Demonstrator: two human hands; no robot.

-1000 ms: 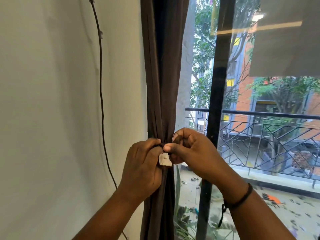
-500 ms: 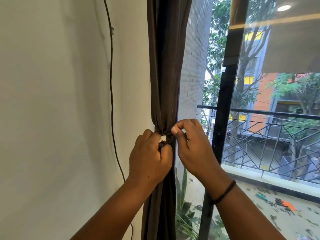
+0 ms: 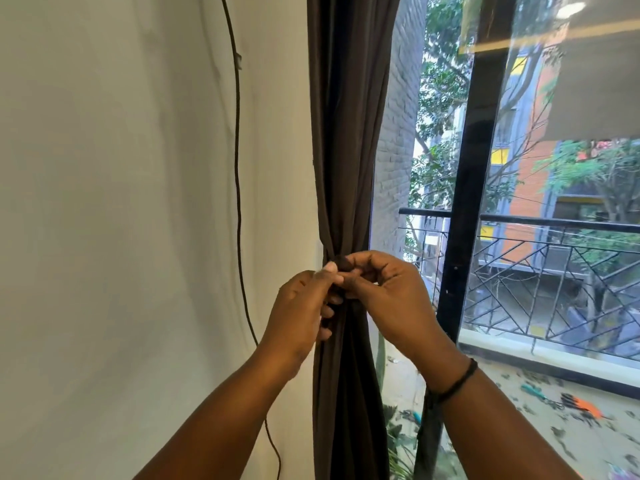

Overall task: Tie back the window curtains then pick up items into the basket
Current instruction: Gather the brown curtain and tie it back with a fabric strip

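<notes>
Hanging down beside the white wall [image 3: 121,237], the brown curtain [image 3: 346,150] is bunched into a thin bundle, and both hands meet at its pinched middle. The left hand [image 3: 301,313] has its grip curled round the bundle from the wall side, with the thumb on top. The right hand [image 3: 388,299] comes in from the window side, and its fingers pinch a small dark knot or loop of the cloth just above the left thumb. The hands cover the spot where they meet, so it is hard to tell what ties the curtain or how the tie goes round.

A black band [image 3: 453,386] sits on the right wrist. A thin dark cord [image 3: 238,202] runs down the wall, well to the left of the left hand. Behind the right hand stands the black window frame [image 3: 464,202], and past the glass is a balcony railing [image 3: 554,258]. The curtain's top and bottom are cut off. No basket shows.
</notes>
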